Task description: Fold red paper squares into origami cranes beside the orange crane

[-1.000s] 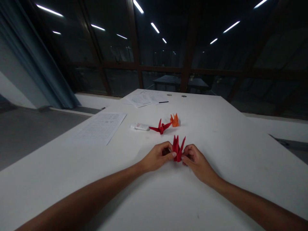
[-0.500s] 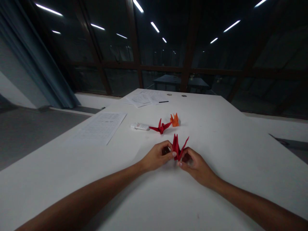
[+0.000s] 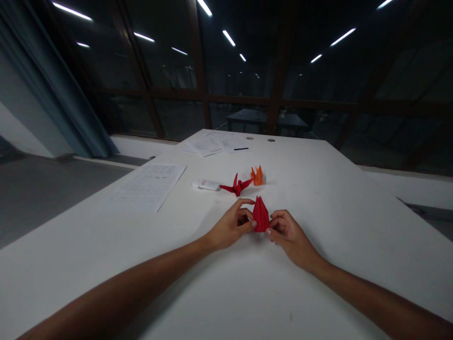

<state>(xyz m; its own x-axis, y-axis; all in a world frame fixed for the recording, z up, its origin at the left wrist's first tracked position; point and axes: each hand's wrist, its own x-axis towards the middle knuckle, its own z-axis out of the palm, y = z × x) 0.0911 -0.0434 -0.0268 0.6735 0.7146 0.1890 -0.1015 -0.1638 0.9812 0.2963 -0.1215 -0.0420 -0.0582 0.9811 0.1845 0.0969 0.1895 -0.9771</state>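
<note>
A folded red paper piece (image 3: 261, 215) stands upright between my hands, its points together at the top. My left hand (image 3: 235, 224) grips its left side between thumb and fingers. At its lower right edge is my right hand (image 3: 286, 234), with thumb and fingers curved and apart, the thumb tip against or very near the paper. Just beyond lies a red paper crane (image 3: 238, 186) with spread wings. An orange folded paper figure (image 3: 257, 175) stands behind it to the right. Left of the crane is a white tube-like object (image 3: 205, 185).
The white table (image 3: 339, 212) carries a printed sheet (image 3: 150, 184) at the left and more papers (image 3: 212, 144) at the far end. A dark pen (image 3: 241, 149) lies by them, near two round table inserts (image 3: 271, 140). Windows stand behind.
The red paper piece has turned, and its right-hand point no longer sticks out sideways. My right hand has loosened and shifted slightly right; my left index finger has lifted higher along the paper.
</note>
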